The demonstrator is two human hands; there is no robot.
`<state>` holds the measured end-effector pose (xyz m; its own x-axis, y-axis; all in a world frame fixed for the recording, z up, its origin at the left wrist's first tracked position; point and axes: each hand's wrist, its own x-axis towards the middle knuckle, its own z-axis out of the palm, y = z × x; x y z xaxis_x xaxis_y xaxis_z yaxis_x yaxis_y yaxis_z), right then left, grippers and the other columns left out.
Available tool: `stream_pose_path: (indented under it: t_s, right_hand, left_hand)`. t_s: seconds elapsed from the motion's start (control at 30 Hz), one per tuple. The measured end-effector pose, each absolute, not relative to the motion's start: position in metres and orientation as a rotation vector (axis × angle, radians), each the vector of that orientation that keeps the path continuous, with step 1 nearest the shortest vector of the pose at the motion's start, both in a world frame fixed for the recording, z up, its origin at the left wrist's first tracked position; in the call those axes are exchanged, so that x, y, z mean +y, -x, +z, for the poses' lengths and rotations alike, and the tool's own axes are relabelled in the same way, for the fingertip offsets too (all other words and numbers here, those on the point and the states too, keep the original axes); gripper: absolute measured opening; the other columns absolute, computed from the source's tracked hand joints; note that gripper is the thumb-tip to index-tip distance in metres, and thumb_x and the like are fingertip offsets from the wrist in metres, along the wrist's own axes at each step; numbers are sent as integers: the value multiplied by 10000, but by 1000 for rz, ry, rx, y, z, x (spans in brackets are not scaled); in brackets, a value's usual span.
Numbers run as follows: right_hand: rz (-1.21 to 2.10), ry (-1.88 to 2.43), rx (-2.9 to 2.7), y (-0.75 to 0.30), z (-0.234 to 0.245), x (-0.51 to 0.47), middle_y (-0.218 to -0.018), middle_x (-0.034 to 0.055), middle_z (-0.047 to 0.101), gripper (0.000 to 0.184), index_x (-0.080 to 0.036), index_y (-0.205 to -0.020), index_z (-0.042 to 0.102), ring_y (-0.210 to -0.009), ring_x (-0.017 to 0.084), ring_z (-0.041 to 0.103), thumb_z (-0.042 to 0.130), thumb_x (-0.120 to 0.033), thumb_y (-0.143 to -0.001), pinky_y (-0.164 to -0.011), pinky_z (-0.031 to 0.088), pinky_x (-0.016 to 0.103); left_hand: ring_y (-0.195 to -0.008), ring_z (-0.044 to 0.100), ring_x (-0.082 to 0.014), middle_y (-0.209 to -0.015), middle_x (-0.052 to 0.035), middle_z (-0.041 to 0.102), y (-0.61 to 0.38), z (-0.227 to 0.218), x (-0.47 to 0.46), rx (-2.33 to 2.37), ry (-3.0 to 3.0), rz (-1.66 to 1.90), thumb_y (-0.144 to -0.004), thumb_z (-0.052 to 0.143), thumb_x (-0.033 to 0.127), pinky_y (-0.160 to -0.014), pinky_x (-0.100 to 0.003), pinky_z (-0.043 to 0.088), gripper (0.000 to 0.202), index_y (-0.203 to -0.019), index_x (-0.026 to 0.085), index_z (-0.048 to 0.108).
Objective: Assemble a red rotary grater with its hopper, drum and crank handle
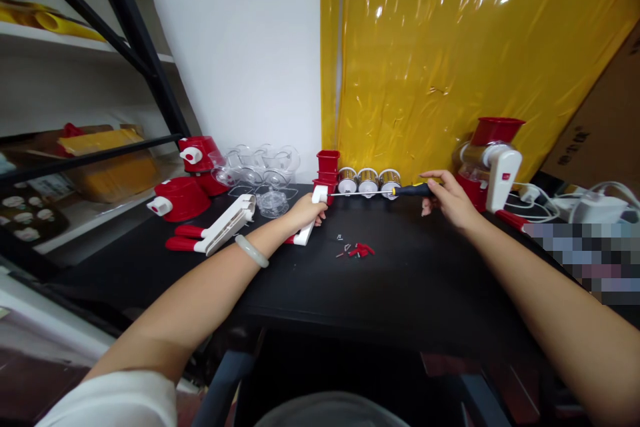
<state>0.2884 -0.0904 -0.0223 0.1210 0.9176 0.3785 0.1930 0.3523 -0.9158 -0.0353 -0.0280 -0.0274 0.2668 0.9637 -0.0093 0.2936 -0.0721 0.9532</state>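
My left hand [304, 212] is closed around a white plastic handle piece [311, 219] standing tilted on the black table [400, 280]. My right hand [450, 200] grips a screwdriver [385, 191] by its yellow and black handle. The screwdriver lies level, and its tip meets the top of the white piece. Small screws and red bits [357, 249] lie on the table in front of my hands. A pale bangle [251, 251] circles my left wrist.
Red housings [180, 199], another white handle [227, 225], clear plastic bowls [260, 167], red cups [327, 163] and three metal drums [368, 180] stand at the back. An assembled red and white grater [493, 163] is at right, by cables [560, 203]. Shelving [75, 167] stands left.
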Motion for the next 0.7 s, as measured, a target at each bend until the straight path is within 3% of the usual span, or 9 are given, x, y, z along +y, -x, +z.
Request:
stream_pose_path:
  t_s: [0.27, 0.4, 0.5, 0.7]
  right_hand:
    - [677, 1173, -1447, -288, -23, -92, -457, -55, 499, 346, -259, -1025, 546, -381, 179, 530, 525, -569, -875, -430, 470, 334]
    - [736, 1161, -1377, -287, -25, -88, -661, -15, 612, 339, -253, -1083, 499, -526, 184, 635, 550, -490, -846, -467, 499, 313]
    - [710, 1142, -1359, -286, -25, -87, -812, -8, 604, 376, -251, -1087, 492, -621, 166, 653, 626, -405, -771, -491, 524, 293]
    - [735, 1096, -1364, -289, -24, -88, -805, -25, 584, 406, -248, -1097, 492, -566, 135, 630, 665, -414, -769, -518, 532, 292]
  left_hand:
    - [-379, 487, -86, -494, 24, 550, 36, -29, -26, 1218, -1568, 867, -752, 567, 78, -415, -197, 417, 96, -720, 152, 514]
    - [-378, 489, -89, -498, 23, 553, 36, -29, -25, 1236, -1561, 869, -757, 559, 79, -416, -204, 425, 95, -725, 154, 511]
    - [-378, 492, -89, -499, 25, 552, 36, -29, -25, 1238, -1560, 870, -763, 554, 80, -418, -204, 427, 88, -739, 153, 510]
    - [-378, 488, -85, -496, 29, 546, 36, -29, -26, 1222, -1561, 865, -759, 567, 80, -418, -198, 420, 98, -734, 154, 509]
